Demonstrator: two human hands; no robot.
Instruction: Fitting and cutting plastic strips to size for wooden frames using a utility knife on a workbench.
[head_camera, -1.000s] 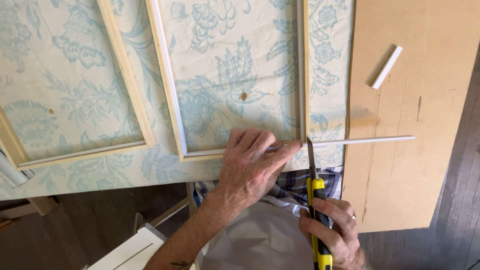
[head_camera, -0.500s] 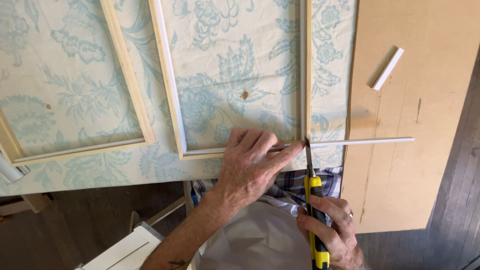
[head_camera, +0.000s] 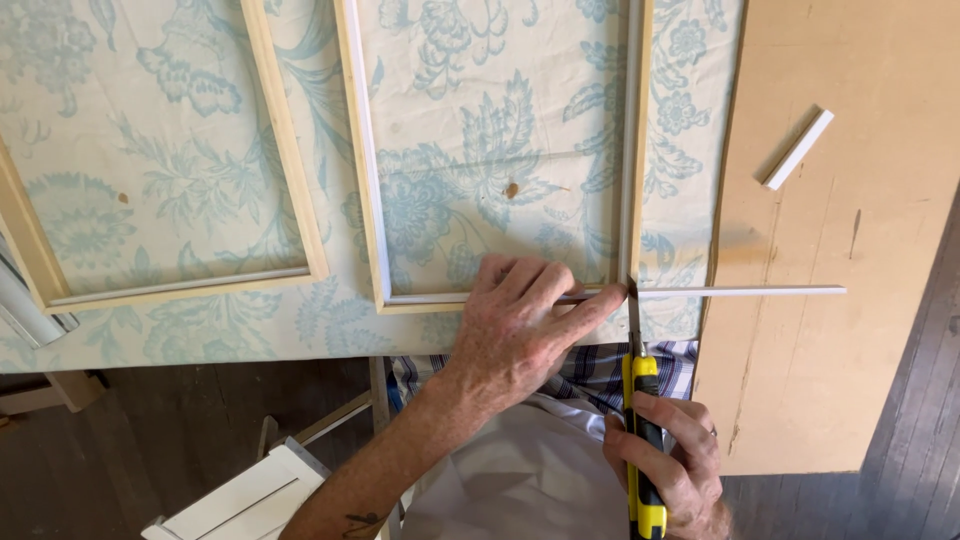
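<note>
Little has changed over the last second: the thin white strip (head_camera: 740, 291) is still pinned flat against the wooden frame (head_camera: 634, 150) corner by the left hand (head_camera: 525, 325). The utility knife (head_camera: 642, 440), clamped in the right hand (head_camera: 670, 465), remains at the strip, its blade tip marginally closer.

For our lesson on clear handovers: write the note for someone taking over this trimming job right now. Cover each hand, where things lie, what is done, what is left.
Left hand: flat, pressing the thin white strip against the wooden frame at its lower right corner.
Right hand: closed grip on the yellow-and-black utility knife, blade tip at the strip by the corner.
Done: one short white offcut lies on the brown board.
Left: the strip's overhang past the corner is not yet cut off.
</note>
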